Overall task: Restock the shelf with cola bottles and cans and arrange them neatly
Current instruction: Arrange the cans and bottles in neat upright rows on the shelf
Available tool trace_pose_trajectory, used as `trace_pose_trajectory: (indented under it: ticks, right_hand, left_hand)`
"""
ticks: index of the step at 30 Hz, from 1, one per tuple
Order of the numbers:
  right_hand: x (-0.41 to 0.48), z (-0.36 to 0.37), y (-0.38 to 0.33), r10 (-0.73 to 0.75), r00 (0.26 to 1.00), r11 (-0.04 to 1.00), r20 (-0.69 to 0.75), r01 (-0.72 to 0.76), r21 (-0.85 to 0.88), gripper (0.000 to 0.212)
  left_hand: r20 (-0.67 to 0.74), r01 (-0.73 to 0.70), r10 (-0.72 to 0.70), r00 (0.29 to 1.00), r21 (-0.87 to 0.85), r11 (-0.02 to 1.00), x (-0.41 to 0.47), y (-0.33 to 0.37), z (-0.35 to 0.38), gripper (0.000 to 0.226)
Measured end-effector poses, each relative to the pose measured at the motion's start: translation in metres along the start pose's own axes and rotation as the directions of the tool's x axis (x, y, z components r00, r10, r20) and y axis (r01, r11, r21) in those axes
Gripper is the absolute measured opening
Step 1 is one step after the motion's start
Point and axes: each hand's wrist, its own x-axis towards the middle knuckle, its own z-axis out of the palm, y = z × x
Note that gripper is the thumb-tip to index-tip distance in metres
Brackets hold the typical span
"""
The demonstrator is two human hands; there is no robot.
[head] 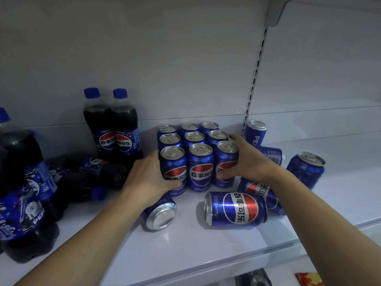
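Clamps 9 upright cans [194,138] together, left hand [152,174] curled round front-left can [174,162], right hand [245,162] round front-right can [225,154].

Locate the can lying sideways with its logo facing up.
In the head view the sideways can lies centre-right on the shelf, just in front of the upright can block, below the right hand.

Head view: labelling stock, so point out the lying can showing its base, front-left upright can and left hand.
lying can showing its base [161,216]: head view, base.
front-left upright can [172,152]: head view, lid.
left hand [150,176]: head view, back.
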Motion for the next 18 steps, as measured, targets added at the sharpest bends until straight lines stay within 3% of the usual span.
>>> trace_pose_trajectory:
  ticks: [3, 6, 8, 12, 18]
  right_hand:
    - [-0.004, -0.003, -0.013, -0.092, 0.992, 0.995, -0.085, 0.089, -0.044, 0.123]
    - [-0.008, -0.001, -0.035, -0.254, 0.942, 0.959, -0.22, 0.215, -0.186, 0.101]
    - [-0.009, 0.002, -0.047, -0.318, 0.926, 0.929, -0.202, 0.263, -0.26, 0.091]
    - [-0.005, 0.014, -0.053, -0.33, 0.936, 0.884, -0.125, 0.259, -0.389, 0.083]
    - [-0.004, 0.021, -0.049, -0.308, 0.933, 0.894, -0.185, 0.217, -0.393, 0.08]
  left_hand:
    - [0.0, -0.001, 0.001, 1.0, 0.005, 1.0, -0.002, -0.001, -0.002, 0.086]
    - [0.003, -0.011, 0.011, 1.0, -0.01, 1.0, -0.004, -0.002, -0.005, 0.095]
    - [-0.003, -0.015, 0.015, 1.0, -0.011, 1.0, -0.005, -0.004, -0.006, 0.095]
    - [-0.008, -0.022, 0.022, 1.0, -0.018, 1.0, -0.004, -0.005, -0.003, 0.087]
    - [-0.019, -0.057, 0.056, 0.998, -0.026, 0.998, -0.002, -0.005, -0.001, 0.081]
